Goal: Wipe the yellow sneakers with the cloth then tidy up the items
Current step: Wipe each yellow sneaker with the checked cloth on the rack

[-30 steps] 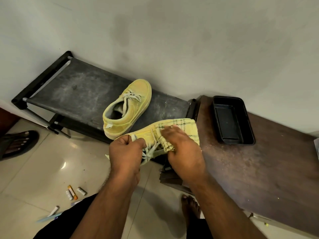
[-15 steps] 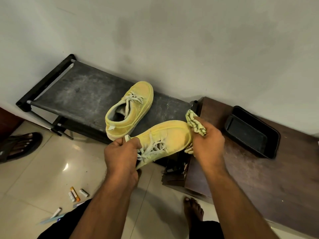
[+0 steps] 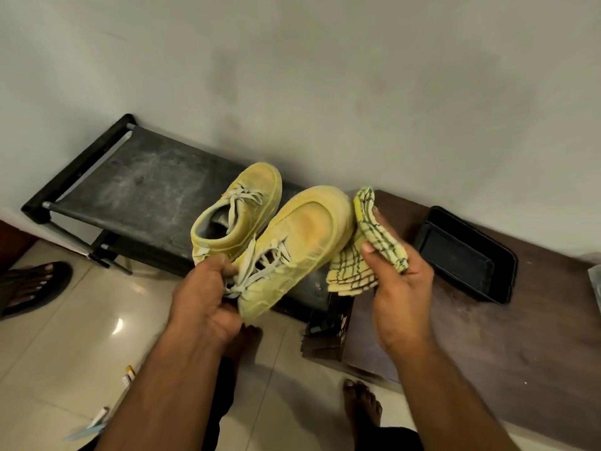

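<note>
The left hand (image 3: 208, 297) grips one yellow sneaker (image 3: 292, 245) by its heel, up in front of the black rack (image 3: 146, 180). The right hand (image 3: 400, 288) pinches the soft, floppy cloth (image 3: 367, 255) beside its toe. The sneaker looks light and bendy, so holding the heel seems safest.

Grey wall (image 3: 325, 76), glossy tiled floor (image 3: 65, 346), dark bench (image 3: 146, 187)
</note>
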A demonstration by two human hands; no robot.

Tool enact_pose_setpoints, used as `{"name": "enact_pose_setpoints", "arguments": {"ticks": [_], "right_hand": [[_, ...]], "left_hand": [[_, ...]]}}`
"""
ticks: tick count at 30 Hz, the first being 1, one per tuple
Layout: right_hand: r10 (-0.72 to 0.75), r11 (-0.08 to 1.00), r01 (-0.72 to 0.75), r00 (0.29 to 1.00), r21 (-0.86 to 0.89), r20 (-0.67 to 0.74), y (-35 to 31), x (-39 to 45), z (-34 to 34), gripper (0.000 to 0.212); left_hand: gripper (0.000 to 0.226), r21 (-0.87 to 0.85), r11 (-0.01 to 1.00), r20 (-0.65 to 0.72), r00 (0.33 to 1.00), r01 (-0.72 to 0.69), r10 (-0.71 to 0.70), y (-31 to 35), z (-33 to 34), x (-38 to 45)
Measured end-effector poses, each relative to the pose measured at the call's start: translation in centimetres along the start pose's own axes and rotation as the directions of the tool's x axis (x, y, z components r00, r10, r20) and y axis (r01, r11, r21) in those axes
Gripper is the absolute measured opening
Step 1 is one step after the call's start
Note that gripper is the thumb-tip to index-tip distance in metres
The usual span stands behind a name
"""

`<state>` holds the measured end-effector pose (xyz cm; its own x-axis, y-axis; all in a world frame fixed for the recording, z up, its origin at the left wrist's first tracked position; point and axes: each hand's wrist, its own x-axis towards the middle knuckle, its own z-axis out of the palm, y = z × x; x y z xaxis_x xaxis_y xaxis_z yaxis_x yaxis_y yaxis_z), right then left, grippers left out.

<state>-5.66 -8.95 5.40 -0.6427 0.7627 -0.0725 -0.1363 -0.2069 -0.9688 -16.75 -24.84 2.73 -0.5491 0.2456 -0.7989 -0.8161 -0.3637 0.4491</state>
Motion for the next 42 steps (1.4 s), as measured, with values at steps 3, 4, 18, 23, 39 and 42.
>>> {"name": "enact_pose_setpoints", "arguments": {"ticks": [3, 4, 18, 23, 39, 42], "right_hand": [[-0.046, 0.991, 0.047, 0.999, -0.123, 0.010, 1.4, -0.8, 1.0, 0.044], [-0.058, 0.982, 0.061, 0.998, -0.180, 0.020, 1.7, -0.7, 1.3, 0.046], [-0.125, 0.828, 0.196, 0.978, -0.525, 0.168, 5.0, -2.0, 3.1, 0.061], [-0.152, 0.851, 0.157, 0.987, -0.500, 0.052, 4.1, -0.2, 2.9, 0.062], [0.134, 0.987, -0.143, 0.984, -0.076, -0.117, 4.5, -1.4, 3.5, 0.051], [0.121, 0.988, -0.134, 0.981, -0.077, -0.153, 4.1, -0.8, 3.0, 0.048]], "left_hand": [[0.063, -0.062, 0.996, 0.036, 0.998, 0.062, -0.060, -0.6, 0.5, -0.3], [0.062, -0.070, 0.995, 0.044, 0.996, 0.074, -0.071, -1.0, 0.7, -0.6], [0.038, -0.156, 0.974, -0.006, 0.986, 0.166, -0.169, -2.3, 2.3, -1.5], [0.040, -0.147, 0.970, 0.010, 0.981, 0.192, -0.193, -2.6, 2.6, -2.0], [0.057, -0.062, 0.997, 0.000, 0.999, 0.034, -0.034, -3.1, 2.0, -0.5], [0.069, -0.025, 1.000, -0.015, 1.000, -0.016, 0.016, -3.1, 2.1, -0.2]]}}
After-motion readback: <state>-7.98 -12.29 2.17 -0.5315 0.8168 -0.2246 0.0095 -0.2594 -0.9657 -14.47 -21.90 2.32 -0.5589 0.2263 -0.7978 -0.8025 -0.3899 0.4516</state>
